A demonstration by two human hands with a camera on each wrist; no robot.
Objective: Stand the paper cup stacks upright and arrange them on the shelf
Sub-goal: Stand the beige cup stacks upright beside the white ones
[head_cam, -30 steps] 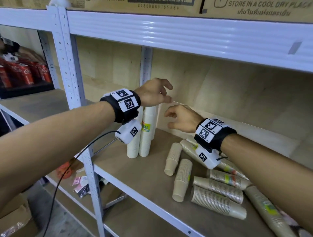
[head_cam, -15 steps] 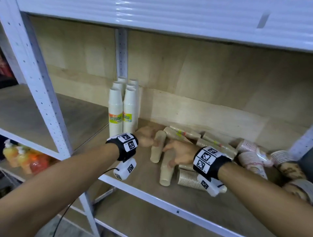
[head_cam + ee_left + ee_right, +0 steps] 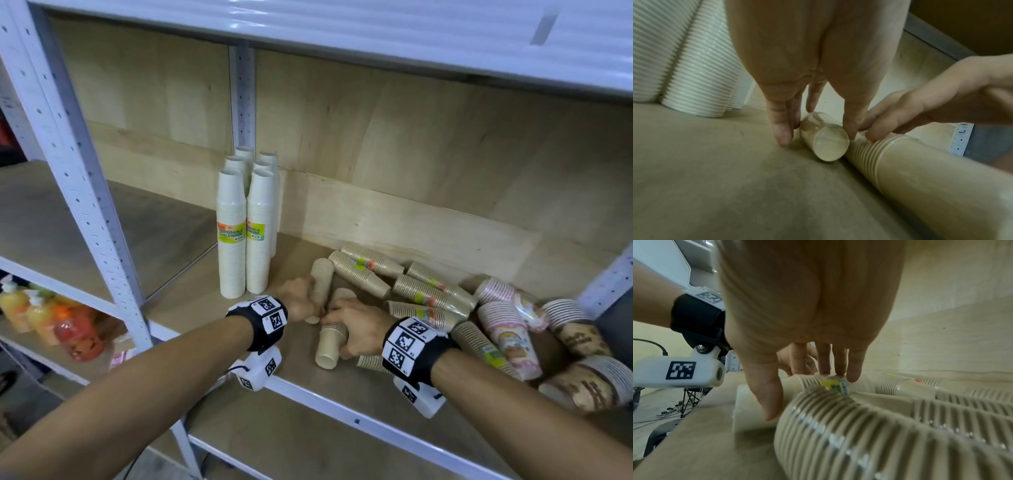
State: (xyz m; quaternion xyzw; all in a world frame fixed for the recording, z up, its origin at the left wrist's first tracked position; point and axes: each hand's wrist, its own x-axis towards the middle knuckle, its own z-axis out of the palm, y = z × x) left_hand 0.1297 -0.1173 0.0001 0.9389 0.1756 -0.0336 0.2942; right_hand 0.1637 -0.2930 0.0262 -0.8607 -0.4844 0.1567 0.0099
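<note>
Wooden shelf (image 3: 191, 301) in a white metal rack; head view: six white stacks (image 3: 232, 236) stood upright at the back-left. Kraft and printed stacks (image 3: 363, 270) lay toppled toward the right edge. Our left hand (image 3: 298, 301) gripped one lying kraft stack (image 3: 320, 287), long axis running front to back, closed base toward the front edge. Our right hand (image 3: 356, 329) closed over a second kraft stack (image 3: 330, 339) just beside it, same heading.

Left wrist view: thumb and fingers (image 3: 783, 129) pinched the first stack's base end (image 3: 824, 139), both stacks touching side by side.

Right wrist view: fingers (image 3: 853, 369) curled over a labelled stack (image 3: 830, 382).

Risk, we judged: tipping up by the narrow base end could let nested cups slide apart, or the neighbours roll off the front edge.
</note>
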